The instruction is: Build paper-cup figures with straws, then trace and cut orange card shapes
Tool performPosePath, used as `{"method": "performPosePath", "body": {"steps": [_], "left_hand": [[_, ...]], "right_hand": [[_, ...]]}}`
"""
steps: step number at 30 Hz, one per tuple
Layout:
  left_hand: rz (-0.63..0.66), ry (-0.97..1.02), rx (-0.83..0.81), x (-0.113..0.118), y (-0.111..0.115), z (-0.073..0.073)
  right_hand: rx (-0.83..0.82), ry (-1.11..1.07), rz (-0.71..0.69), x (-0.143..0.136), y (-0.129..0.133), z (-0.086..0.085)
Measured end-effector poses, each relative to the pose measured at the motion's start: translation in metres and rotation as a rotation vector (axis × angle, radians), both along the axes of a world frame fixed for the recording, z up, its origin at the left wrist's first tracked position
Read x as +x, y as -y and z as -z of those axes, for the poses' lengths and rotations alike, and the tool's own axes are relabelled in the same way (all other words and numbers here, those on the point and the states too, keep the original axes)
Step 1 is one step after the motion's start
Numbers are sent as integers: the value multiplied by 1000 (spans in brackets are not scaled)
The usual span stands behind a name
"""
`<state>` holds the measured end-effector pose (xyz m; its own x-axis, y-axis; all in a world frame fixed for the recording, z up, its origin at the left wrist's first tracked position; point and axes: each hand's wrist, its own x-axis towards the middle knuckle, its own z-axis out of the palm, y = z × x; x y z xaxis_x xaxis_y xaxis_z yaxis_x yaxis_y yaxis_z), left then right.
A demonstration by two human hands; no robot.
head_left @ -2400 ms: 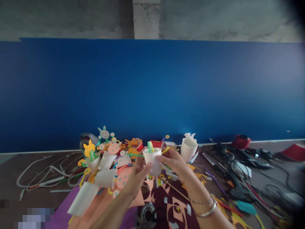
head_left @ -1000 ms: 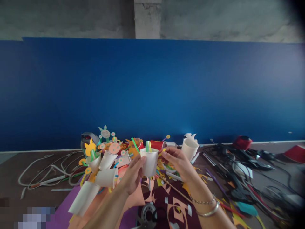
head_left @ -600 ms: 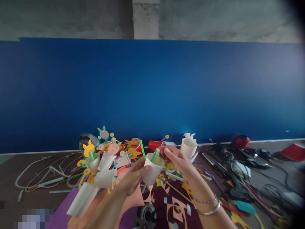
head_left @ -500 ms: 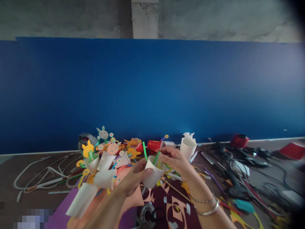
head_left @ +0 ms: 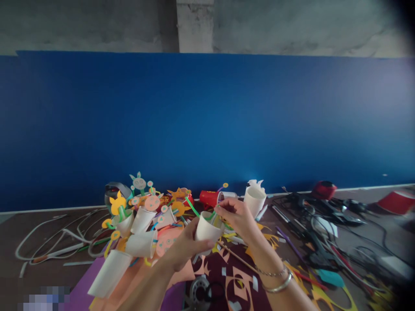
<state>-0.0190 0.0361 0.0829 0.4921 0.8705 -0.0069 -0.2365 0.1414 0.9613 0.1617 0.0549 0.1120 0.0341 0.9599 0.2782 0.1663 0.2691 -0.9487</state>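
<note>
Head view: the left hand [head_left: 186, 247] grasps a white paper cup [head_left: 206, 230], fingers wrapped round its far side and thumb across the front. The cup is held above the middle of the bench [head_left: 45, 224], its mouth tilted toward the right hand [head_left: 239, 218]. That hand's thumb and fingertips are drawn together at the cup's rim, beside a green strip [head_left: 211, 216] inside; whether they grip it, I cannot tell. A green straw [head_left: 192, 206] slants out from the cup's left side.

Along the back edge of the bench, below a blue panel [head_left: 207, 121], a red cup [head_left: 208, 198] lies on its side and a white cup [head_left: 254, 200] stands behind the right hand. Left of the hands, more white cups [head_left: 110, 274] lie among paper animal faces [head_left: 152, 203]. Dark cables [head_left: 372, 224] tangle toward the right end, with another red cup [head_left: 396, 203] near the back right corner.
</note>
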Motion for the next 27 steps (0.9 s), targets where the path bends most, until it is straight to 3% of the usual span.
{"method": "performPosePath", "body": {"steps": [12,18,22,27], "left_hand": [[-98,-158,-14,5,0,0],[-194,-159,31,-4,-10,7],[-169,-298,72,-9,-22,10],[-257,-523,157,-11,-22,3]], "right_hand": [[-80,31,-76,4,-3,2],[39,32,3,27,-11,7],[34,276,45,44,-14,8],[-45,578,51,53,-8,18]]}}
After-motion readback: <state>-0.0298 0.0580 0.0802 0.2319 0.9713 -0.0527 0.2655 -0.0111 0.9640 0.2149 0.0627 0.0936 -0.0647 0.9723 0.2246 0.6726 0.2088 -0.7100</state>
